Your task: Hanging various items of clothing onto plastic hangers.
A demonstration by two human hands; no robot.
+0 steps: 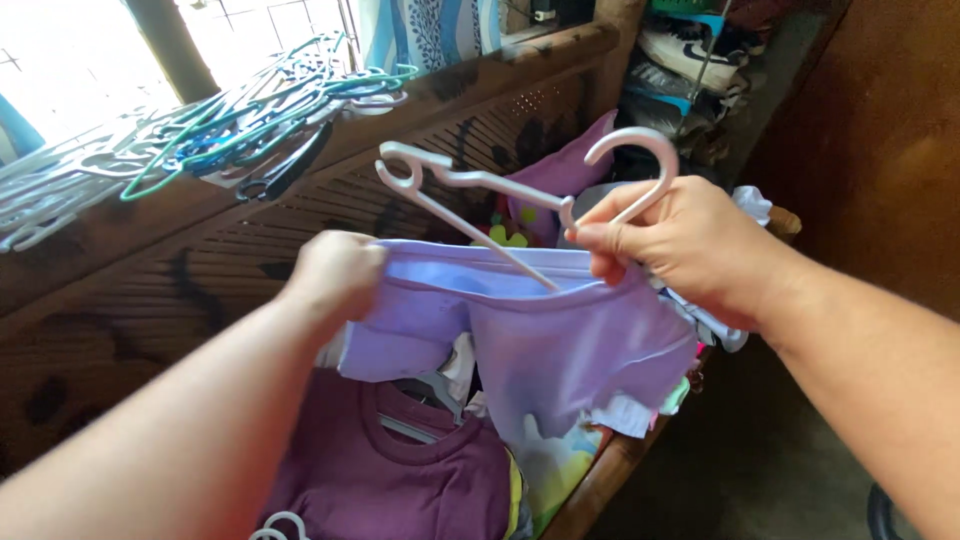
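My right hand (680, 245) grips a white plastic hanger (520, 185) near its hook, along with the right edge of a small lavender shirt (540, 335). One arm of the hanger slants down into the shirt's neck opening. My left hand (335, 272) pinches the left side of the shirt's collar, holding the opening apart. The shirt hangs between both hands above a pile of clothes.
A dark purple shirt on a hanger (400, 470) lies below. Mixed clothes (690, 310) are piled on a wooden bench. Its slatted backrest (200, 260) carries several loose green, blue and white hangers (250, 120). A purple cushion (560, 170) sits behind.
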